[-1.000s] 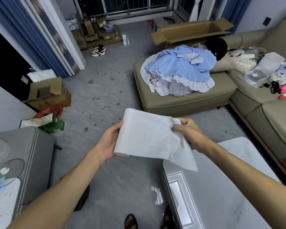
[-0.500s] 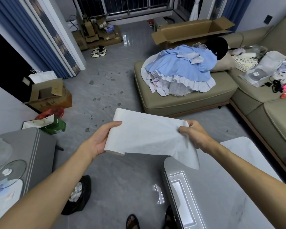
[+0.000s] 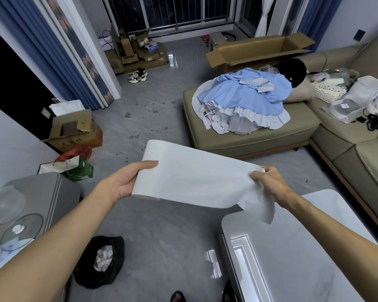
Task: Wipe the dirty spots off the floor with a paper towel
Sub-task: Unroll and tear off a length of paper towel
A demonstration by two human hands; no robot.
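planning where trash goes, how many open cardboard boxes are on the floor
2. One long open box stands behind the ottoman; one open box sits by the left wall. Flattened cartons near the window aren't counted; more may be hidden.

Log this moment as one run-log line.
left hand: holds paper towel roll | right hand: pinches unrolled sheet | floor spots: unwiped

Grey tile floor (image 3: pixel 162 232) is pretty cluttered. Dark dirty spots (image 3: pixel 140 118) are scattered across the middle, between the curtains and the ottoman (image 3: pixel 249 136). A black trash bag (image 3: pixel 100 261) with crumpled paper sits near the bottom. Open cardboard box (image 3: pixel 74 131) on the left with a green box (image 3: pixel 79 170) just in front of it, sneakers (image 3: pixel 137 75) and flattened cartons (image 3: pixel 138 52) by the window.
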